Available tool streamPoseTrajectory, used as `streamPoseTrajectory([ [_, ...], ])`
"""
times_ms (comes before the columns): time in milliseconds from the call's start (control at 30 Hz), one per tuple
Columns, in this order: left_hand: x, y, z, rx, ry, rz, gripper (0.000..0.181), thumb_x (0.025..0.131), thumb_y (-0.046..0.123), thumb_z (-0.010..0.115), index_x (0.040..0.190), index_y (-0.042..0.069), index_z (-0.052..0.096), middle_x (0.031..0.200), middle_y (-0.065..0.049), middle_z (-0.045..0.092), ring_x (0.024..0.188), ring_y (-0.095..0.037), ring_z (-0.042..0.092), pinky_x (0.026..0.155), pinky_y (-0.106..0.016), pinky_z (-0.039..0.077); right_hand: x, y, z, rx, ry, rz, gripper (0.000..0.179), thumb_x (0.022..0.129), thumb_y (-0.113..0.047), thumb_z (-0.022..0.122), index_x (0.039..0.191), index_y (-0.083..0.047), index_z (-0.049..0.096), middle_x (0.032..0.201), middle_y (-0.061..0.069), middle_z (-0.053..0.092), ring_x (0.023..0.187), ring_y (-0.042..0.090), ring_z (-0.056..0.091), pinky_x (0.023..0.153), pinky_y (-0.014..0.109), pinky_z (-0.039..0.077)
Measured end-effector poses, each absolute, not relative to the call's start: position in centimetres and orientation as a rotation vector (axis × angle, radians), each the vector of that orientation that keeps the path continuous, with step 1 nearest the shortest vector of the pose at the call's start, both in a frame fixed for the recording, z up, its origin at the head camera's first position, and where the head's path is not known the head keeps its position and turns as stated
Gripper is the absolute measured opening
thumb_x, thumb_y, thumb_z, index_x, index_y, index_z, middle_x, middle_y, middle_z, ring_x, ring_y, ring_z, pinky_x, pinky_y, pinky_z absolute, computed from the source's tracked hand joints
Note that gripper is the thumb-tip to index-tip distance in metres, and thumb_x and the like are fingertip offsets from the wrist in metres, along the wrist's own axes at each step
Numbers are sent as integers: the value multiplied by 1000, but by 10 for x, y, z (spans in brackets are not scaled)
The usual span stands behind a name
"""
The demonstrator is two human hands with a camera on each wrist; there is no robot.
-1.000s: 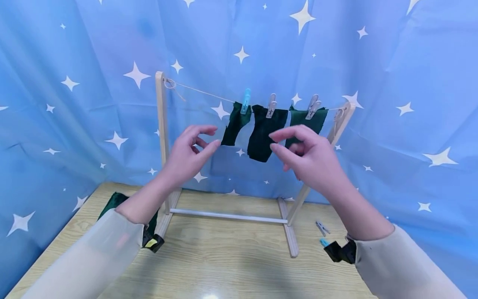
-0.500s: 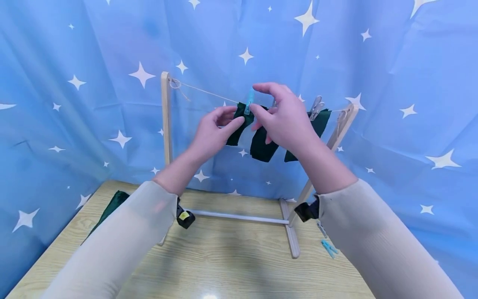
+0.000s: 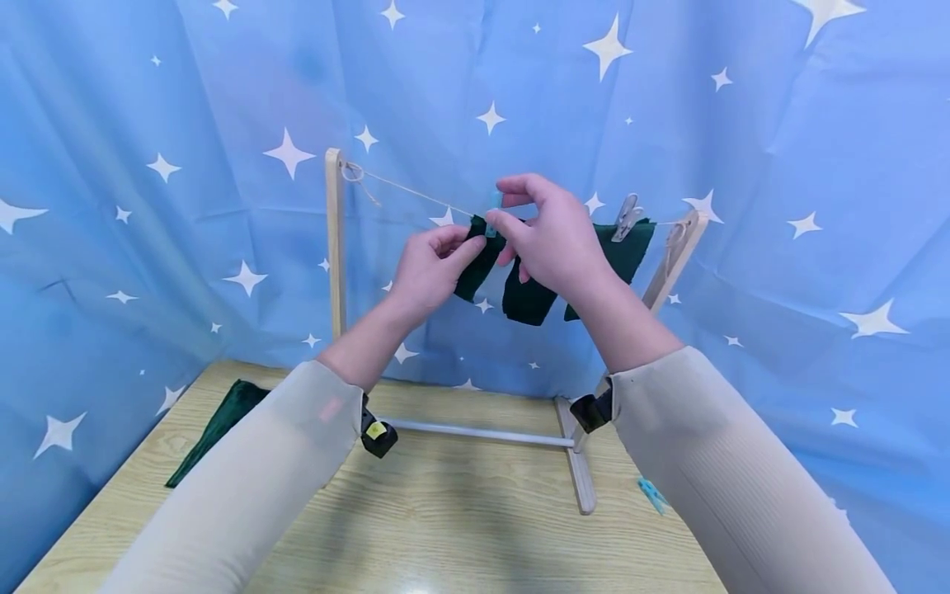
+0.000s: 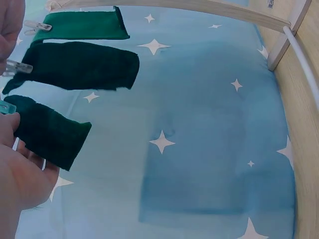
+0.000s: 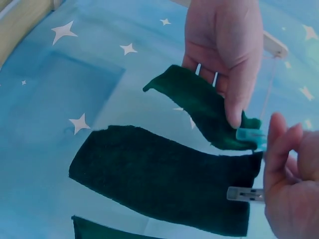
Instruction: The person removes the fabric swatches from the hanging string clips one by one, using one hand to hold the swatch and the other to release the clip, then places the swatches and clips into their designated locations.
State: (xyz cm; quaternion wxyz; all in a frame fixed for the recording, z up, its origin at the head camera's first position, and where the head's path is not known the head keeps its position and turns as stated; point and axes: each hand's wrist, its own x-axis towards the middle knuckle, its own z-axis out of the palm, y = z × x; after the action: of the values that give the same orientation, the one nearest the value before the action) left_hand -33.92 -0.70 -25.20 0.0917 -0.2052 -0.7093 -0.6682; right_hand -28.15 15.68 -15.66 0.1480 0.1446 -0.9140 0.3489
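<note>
A small dark green cloth (image 3: 475, 276) hangs from the string (image 3: 416, 192), held up by a blue clothespin (image 5: 249, 135). My left hand (image 3: 429, 271) pinches this cloth between thumb and fingers, just below the pin. With thumb and forefinger, my right hand (image 3: 560, 235) grips the upper end of the blue clothespin. Beside it hangs a wider green cloth (image 4: 84, 64) under a clear clothespin (image 5: 244, 194); my right hand partly covers it in the head view. Farther right, a third green cloth (image 3: 623, 252) hangs from another clear clothespin (image 3: 627, 219).
The string runs between a left wooden post (image 3: 336, 247) and a right one (image 3: 679, 256), with a pale crossbar (image 3: 475, 430) low between them. On the table (image 3: 416, 528) lie another green cloth (image 3: 223, 425) at left and a blue clothespin (image 3: 652, 495) at right.
Both hands have come in from apart. The left has moved right to pinch the leftmost cloth; the right has moved up and left onto its blue clothespin.
</note>
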Motion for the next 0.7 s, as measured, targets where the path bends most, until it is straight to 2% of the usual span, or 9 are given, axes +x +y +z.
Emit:
streamPoseTrajectory([
  [133,-337,-11,-254,-609,-2114,-1992,32,110,35,71,130,12,80,122,-10,80,111,-25,75,100,-42,63,-281,157,-159,450,-2613,982,49,110,-30,70,156,-16,60,143,7,63,72,35,74,61,31,58],
  [233,-337,-13,-254,-618,-2126,-2011,31,110,33,71,131,12,80,124,-10,81,112,-26,77,98,-42,65,-279,157,-162,460,-2590,952,44,110,-28,70,151,-14,64,139,7,65,68,35,73,60,31,58],
  [400,-335,-17,-253,-629,-2126,-2054,31,110,31,71,130,10,80,124,-11,83,111,-25,78,93,-35,65,-274,158,-165,483,-2476,929,33,110,-21,69,141,-8,69,130,10,70,68,35,73,57,25,57],
  [633,-331,-23,-257,-682,-2156,-2043,29,110,30,71,127,8,80,118,-11,83,100,-19,76,81,-26,62,-266,164,-165,526,-2293,951,27,110,-21,68,131,-4,70,135,10,67,57,8,66,55,21,54],
  [700,-329,-25,-259,-699,-2164,-2063,29,110,29,71,126,8,80,114,-9,83,96,-17,75,78,-25,61,-262,167,-164,539,-2259,971,27,110,-22,69,131,-4,70,134,9,67,56,5,65,54,22,54],
])
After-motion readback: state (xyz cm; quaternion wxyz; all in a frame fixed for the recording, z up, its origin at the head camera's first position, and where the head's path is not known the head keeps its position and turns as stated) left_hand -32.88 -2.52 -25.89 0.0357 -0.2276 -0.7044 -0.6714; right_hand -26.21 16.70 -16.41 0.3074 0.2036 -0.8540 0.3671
